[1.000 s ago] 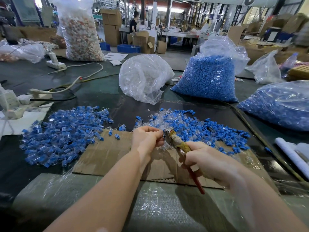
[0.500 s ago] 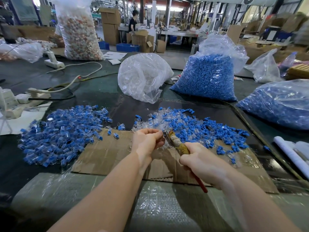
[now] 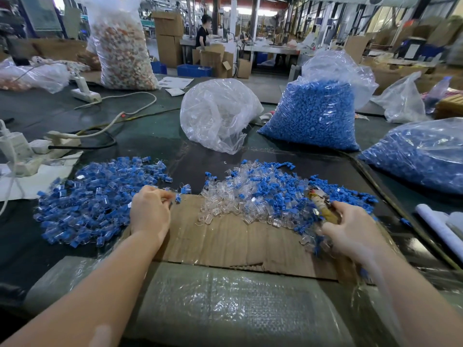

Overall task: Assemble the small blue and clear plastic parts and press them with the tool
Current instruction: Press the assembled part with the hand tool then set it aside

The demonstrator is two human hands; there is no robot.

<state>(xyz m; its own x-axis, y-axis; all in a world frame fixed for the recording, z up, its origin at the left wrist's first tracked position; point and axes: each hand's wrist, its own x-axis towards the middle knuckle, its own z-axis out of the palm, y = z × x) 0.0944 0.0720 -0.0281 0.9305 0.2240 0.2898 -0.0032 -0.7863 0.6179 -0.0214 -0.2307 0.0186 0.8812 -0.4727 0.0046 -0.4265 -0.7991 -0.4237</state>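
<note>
Blue and clear parts, loose [image 3: 253, 194]: heaped mid-tabletop on cardboard sheet [image 3: 225, 236], between the two hands. Left hand [image 3: 150, 211]: fingers [image 3: 166, 195] curled at the right edge of the assembled pile [image 3: 95, 196]; whether they pinched a piece could not be told. One assembled piece [image 3: 185, 190] lay just beside the fingertips. Right hand [image 3: 350, 229]: fingers clenched round the tool [image 3: 319, 201], its wrapped handle angled up and away toward the loose heap, nose resting among blue pieces at the heap's right side. Judged relation: loose heap lay right of the left hand, left of the right; right hand nearer, tool already touching it. Beyond: crumpled clear bag [image 3: 215, 116], bag of blue parts [image 3: 313, 113], second blue bag [image 3: 421, 156] far right; power strips [image 3: 30, 149] on dark tabletop [image 3: 150, 141].
</note>
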